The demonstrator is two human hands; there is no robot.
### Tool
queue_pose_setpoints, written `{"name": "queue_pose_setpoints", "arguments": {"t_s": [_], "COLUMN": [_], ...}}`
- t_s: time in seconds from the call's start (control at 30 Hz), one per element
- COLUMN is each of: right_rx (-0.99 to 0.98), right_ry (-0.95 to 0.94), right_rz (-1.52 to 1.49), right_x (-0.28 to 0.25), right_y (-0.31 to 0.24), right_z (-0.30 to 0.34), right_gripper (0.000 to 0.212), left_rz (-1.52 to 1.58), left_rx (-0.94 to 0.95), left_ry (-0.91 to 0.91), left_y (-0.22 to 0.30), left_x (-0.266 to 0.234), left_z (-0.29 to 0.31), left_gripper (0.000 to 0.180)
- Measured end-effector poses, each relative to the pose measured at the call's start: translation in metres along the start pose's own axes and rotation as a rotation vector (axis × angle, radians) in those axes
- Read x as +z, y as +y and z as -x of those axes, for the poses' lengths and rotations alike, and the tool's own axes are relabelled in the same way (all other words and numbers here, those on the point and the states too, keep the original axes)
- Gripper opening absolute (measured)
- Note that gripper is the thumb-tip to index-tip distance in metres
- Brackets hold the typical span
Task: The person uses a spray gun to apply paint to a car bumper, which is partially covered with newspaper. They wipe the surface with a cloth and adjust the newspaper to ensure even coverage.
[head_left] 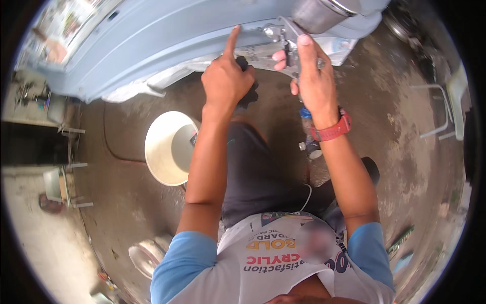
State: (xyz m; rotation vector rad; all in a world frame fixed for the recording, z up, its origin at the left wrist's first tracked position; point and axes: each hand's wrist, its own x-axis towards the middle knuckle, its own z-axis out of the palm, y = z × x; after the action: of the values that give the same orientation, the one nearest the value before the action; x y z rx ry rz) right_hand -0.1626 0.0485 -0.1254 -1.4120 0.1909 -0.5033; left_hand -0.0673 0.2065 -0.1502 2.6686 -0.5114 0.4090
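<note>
A pale blue-grey painted panel stretches across the top of the head view. My left hand is raised against its lower part, the index finger stretched out to the panel's surface and the other fingers curled. Nothing shows in that hand. In my right hand, at the panel's right part, is a metal spray gun with a silver cup on top. My fingers wrap its handle, the thumb lying along the near side. Its nozzle end points left, close to the panel.
White sheeting hangs below the panel. A white bucket stands left of my left forearm. Beside my right wrist a blue-topped bottle is on the floor. A dark hose runs along the floor; a pale chair is far right.
</note>
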Motion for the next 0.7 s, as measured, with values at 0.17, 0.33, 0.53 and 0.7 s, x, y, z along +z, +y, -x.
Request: {"name": "queue_pose_setpoints", "arguments": {"t_s": [0.17, 0.33, 0.53, 0.7], "right_rx": [-0.022, -0.011, 0.019, 0.028], "right_ry": [-0.080, -0.103, -0.099, -0.122], "right_rz": [0.078, 0.098, 0.056, 0.047], "right_x": [0.019, 0.036, 0.033, 0.039], "right_y": [-0.001, -0.002, 0.010, 0.013], "right_z": [0.017, 0.021, 0.020, 0.020], "right_gripper": [0.062, 0.065, 0.065, 0.064], "left_rz": [0.769, 1.100, -0.132, -0.368], "left_rx": [-0.422, -0.741, -0.514, -0.229], "left_ry": [0.003, -0.232, -0.245, -0.089], "left_y": [-0.129, -0.235, -0.282, -0.263], "left_x": [-0.082, -0.109, -0.008, -0.007], "left_z": [0.078, 0.199, 0.318, 0.340], "left_gripper": [0.080, 0.075, 0.042, 0.064]}}
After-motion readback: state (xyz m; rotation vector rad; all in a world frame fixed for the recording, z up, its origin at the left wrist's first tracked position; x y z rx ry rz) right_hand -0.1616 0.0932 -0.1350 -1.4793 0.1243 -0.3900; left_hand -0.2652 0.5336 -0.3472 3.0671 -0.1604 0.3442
